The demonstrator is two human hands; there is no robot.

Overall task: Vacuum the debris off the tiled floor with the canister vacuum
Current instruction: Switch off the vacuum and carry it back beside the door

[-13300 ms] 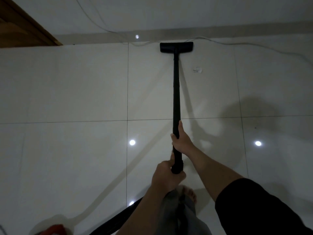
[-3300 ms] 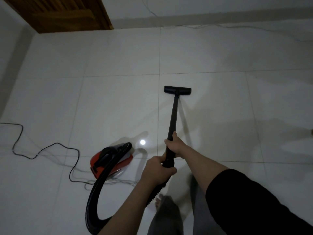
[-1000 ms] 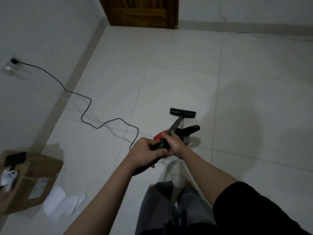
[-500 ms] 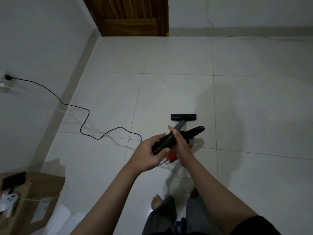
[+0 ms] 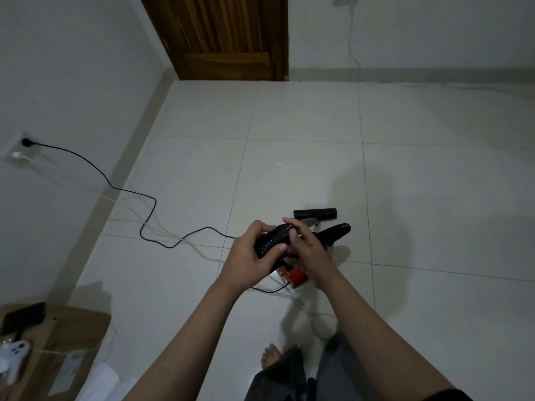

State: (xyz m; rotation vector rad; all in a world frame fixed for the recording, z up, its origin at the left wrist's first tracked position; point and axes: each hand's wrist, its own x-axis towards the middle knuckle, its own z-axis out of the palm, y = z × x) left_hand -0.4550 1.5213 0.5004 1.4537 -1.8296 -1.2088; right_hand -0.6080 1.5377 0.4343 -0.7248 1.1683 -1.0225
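Hose (image 5: 273, 240) — gripped by L hand (image 5: 249, 256) & R hand (image 5: 308, 250) — above floor (image 5: 289, 117).

Floor (image 5: 419, 175): canister vacuum (image 5: 295, 274) near centre, under the hands. Floor head (image 5: 315, 213) just beyond it. Hose (image 5: 273, 240) between left hand (image 5: 252, 256) and right hand (image 5: 307, 250), above the canister. Cord (image 5: 144, 218) runs left to wall socket (image 5: 26, 142). Cardboard box (image 5: 63, 337) at lower left, by the wall. Door (image 5: 225, 39) at far wall.
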